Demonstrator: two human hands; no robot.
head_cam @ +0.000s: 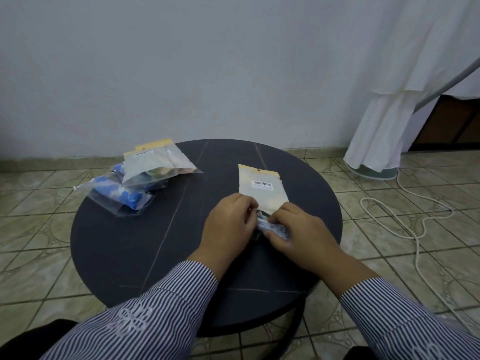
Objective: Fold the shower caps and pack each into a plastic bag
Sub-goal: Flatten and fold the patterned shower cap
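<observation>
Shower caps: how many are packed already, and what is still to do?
Done: a pile of filled bags lies at the table's far left; count unclear. In hand: left hand holds the bag mouth, right hand pushes a folded cap in. Left: finish inserting.

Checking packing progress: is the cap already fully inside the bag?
No. The folded cap is still bunched in the right hand at the open end of the bag, which the left hand pinches.

Head view looks forward and down (close) onto round table [130,242].
</observation>
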